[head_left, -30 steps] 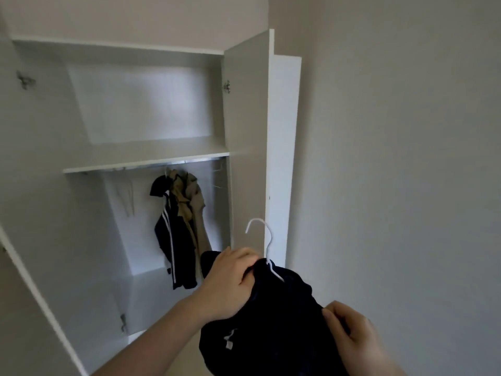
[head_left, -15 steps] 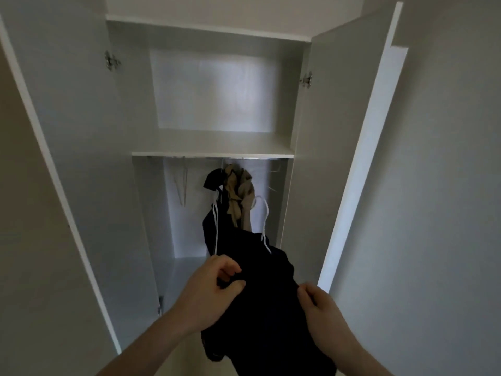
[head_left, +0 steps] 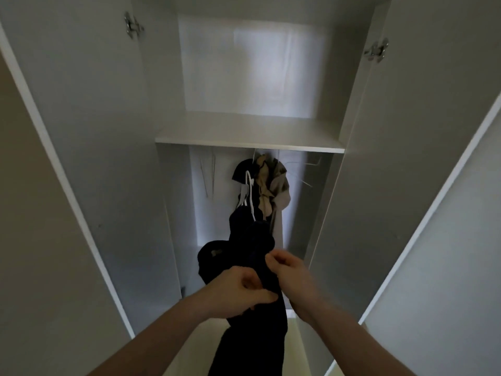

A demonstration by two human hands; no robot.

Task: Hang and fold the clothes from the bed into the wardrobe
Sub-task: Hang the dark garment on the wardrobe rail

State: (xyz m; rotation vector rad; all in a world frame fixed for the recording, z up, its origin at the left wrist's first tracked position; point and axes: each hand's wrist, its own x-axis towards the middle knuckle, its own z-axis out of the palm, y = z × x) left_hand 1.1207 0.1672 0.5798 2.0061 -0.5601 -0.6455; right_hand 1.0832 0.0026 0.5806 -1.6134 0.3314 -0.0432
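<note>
I hold a dark navy garment (head_left: 252, 335) on a white hanger (head_left: 250, 195) up in front of the open white wardrobe (head_left: 249, 137). My left hand (head_left: 238, 291) grips the cloth from the left, fingers curled into it. My right hand (head_left: 287, 270) pinches the garment's upper right edge. The hanger's hook points up toward the space under the shelf. Behind it hang a dark jacket (head_left: 242, 169) and beige clothes (head_left: 272, 185).
Both wardrobe doors stand open, the left door (head_left: 81, 158) and the right door (head_left: 379, 185) flanking me. An empty-looking upper shelf (head_left: 249, 131) sits above the hanging space. Bare wire hangers (head_left: 208, 175) hang at the left and right of the hanging space.
I have stepped closer and turned to face the wardrobe squarely. The garment on its hanger has risen toward the hanging space, and both hands have come closer together on the cloth.
</note>
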